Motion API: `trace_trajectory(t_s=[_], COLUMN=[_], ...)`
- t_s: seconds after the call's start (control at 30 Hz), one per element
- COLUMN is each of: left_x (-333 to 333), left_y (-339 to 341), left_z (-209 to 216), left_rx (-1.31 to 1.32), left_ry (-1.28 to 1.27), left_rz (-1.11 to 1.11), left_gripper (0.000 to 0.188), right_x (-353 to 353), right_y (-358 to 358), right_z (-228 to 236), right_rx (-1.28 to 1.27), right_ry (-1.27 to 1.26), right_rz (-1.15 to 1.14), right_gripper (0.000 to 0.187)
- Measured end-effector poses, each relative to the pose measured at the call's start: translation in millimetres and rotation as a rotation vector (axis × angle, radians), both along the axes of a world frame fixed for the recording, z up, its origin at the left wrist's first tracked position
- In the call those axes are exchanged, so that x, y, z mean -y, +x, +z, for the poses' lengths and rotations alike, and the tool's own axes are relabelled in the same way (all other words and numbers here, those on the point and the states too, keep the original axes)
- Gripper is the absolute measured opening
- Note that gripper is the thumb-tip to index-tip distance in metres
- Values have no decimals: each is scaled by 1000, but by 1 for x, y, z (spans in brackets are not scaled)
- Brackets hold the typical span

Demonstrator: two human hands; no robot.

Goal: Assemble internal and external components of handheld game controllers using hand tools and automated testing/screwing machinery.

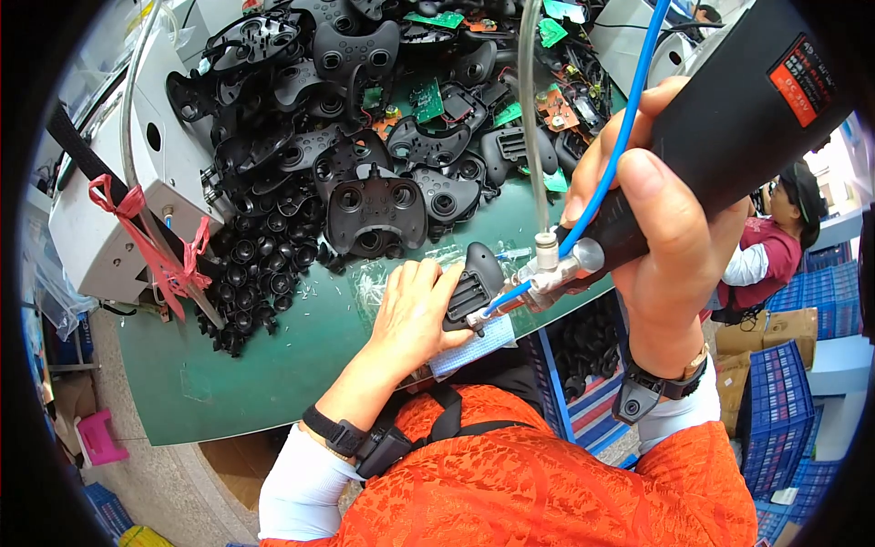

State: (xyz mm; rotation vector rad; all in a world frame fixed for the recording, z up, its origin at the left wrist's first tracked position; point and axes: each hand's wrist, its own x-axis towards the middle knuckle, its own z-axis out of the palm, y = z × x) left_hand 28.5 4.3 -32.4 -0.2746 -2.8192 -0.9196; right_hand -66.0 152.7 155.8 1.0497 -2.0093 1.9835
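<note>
My left hand (410,308) steadies a black game controller (474,278) near the table's front edge, its fingers against the left side and its battery-bay face up. A light-blue cloth or pad (476,350) lies under the controller's near end. In my right hand (670,210) is a thick black power screwdriver (720,128), slanting down to the left. Its metal nose (556,273) carries a clear hose (530,118) and a blue hose (629,118). The tip meets the controller's near end, beside my left thumb; the bit and any screw are too small to make out.
A heap of black controller shells (376,205) and green circuit boards (427,102) covers the far table. Small black cup-shaped parts (260,273) lie by a grey machine box (118,210). To the right are a co-worker (775,232), cardboard boxes (766,337) and blue crates (779,410).
</note>
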Motion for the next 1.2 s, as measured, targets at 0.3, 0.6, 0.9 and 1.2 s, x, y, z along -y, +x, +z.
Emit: trace_trajectory(t_s=[0.3,0.6,0.9,1.2], left_x=[-3,-5,3,43], left_y=[0,1,-1,66], left_z=[-5,-2,-4,21], left_rx=[-10,19,97,-429], left_ry=[30,11,-55,121], left_rz=[15,24,43,71], left_gripper=[82,83,83,51], right_x=[-16,2,5,-5], right_y=[-13,9,3,-13], right_z=[37,6,0,-2], right_rx=[-91,-41,17,111], right_ry=[-64,34,20,-198], right_rz=[149,-56,-38,-8], right_gripper=[48,47,47,51])
